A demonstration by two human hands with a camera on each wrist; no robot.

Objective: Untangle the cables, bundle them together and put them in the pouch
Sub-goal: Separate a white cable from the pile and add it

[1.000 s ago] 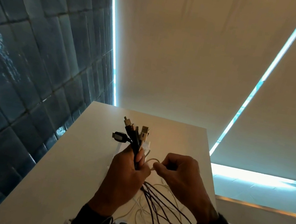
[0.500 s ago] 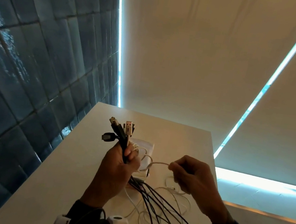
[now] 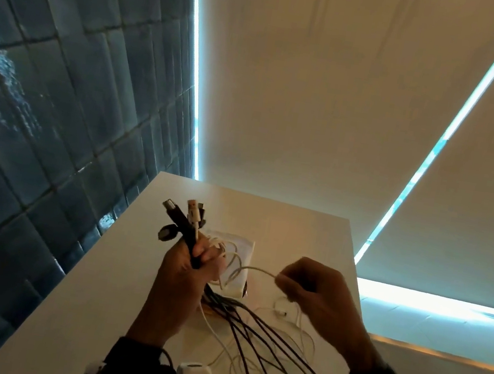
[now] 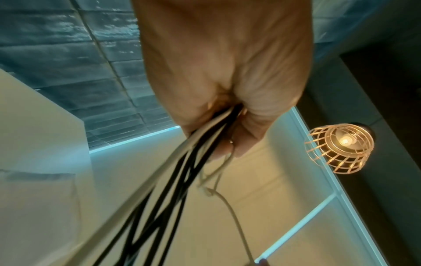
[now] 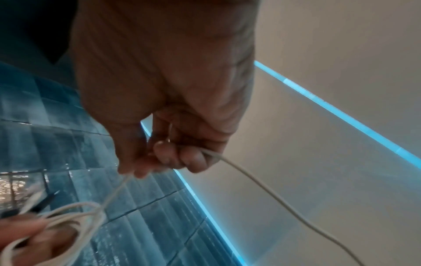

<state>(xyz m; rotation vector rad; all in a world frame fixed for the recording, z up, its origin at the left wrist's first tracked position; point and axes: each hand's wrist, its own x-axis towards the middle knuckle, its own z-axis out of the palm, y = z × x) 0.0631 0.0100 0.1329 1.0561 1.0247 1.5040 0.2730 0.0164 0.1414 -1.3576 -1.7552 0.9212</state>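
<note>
My left hand (image 3: 191, 262) grips a bunch of black and white cables (image 3: 187, 226) upright, their plug ends sticking out above the fist. The black cords (image 3: 260, 337) trail from under the fist down to the table; in the left wrist view the same cords (image 4: 182, 171) leave the curled fingers. My right hand (image 3: 295, 285) pinches a thin white cable (image 3: 253, 270) and holds it out to the right of the bunch. In the right wrist view that cable (image 5: 250, 176) runs through the fingers to white loops (image 5: 75, 217) at the left hand. A white pouch (image 3: 244, 244) lies flat behind the hands.
The white table (image 3: 87, 291) is narrow, with a dark tiled wall (image 3: 39, 121) along its left edge and a drop on the right. Loose white cable loops and an earbud (image 3: 279, 311) lie on the table under my right hand. A caged lamp (image 4: 339, 147) glows overhead.
My right hand has drawn the white cable out to the right, away from the bunch. My left hand with the bunch has shifted slightly left.
</note>
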